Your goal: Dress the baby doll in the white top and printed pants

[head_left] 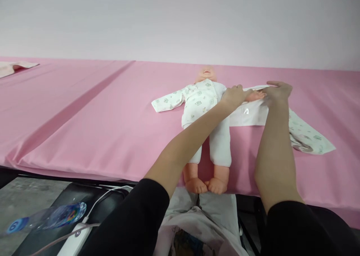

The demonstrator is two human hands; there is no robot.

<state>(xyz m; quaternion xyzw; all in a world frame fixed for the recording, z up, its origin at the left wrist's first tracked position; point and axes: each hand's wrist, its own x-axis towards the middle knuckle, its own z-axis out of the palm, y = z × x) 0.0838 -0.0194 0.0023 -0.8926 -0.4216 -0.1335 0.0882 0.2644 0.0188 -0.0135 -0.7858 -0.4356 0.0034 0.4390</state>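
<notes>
A baby doll (221, 145) lies on its back, feet toward me. It wears white trousers and a white printed baby shirt (197, 102), with one sleeve over its arm on the left side. The shirt's other half is spread out to the right, its printed sleeve (309, 134) lying beyond my right forearm. My left hand (234, 96) is closed around the doll's bare arm near the wrist. Beside the doll's small hand (255, 95), my right hand (279, 92) grips the shirt cloth; its fingertips are partly blurred.
A pink padded sheet (98, 117) covers the table, against a pale wall (168, 23). A folded cloth (14, 66) lies at the far left. Below the table edge are a plastic bottle (53, 216), a white power bank (75, 241) with cables, and a black seat (104, 201).
</notes>
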